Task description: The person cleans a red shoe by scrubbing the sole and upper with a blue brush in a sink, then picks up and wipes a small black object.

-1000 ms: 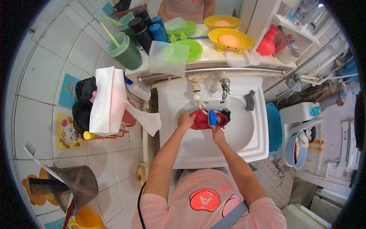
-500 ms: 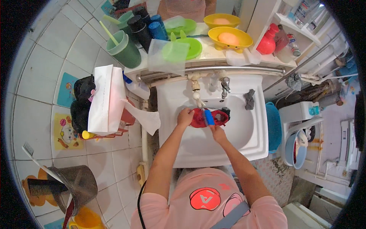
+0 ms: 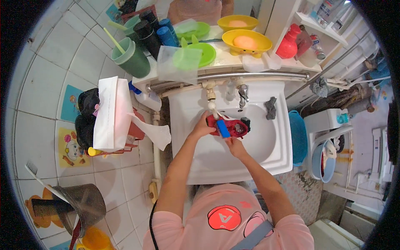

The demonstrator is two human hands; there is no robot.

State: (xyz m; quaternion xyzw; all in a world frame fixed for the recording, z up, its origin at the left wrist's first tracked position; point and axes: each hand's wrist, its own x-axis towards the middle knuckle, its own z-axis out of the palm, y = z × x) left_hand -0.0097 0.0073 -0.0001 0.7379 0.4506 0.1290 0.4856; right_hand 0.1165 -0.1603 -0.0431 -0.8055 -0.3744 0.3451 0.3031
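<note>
A red shoe (image 3: 238,127) is held in the white sink (image 3: 266,143), just below the cream-coloured tap (image 3: 211,106). My left hand (image 3: 203,126) is closed on the shoe's left end. In my right hand (image 3: 235,147) is a blue brush (image 3: 223,128), lying across the top of the shoe. The brush hides part of the shoe, and its bristles cannot be seen. Something dark (image 3: 246,122) shows at the shoe's right end.
A grey crumpled cloth (image 3: 271,108) lies on the sink's right rim. Behind the sink run a metal rail (image 3: 266,76) and a shelf with a green cup (image 3: 131,58) and yellow soap dish (image 3: 246,42). Tissues (image 3: 112,114) hang left; a blue basin (image 3: 298,137) stands right.
The blue brush has shifted slightly left along the shoe and tilted the other way. My left hand has moved up a little round the shoe's end. The whole view has shifted slightly.
</note>
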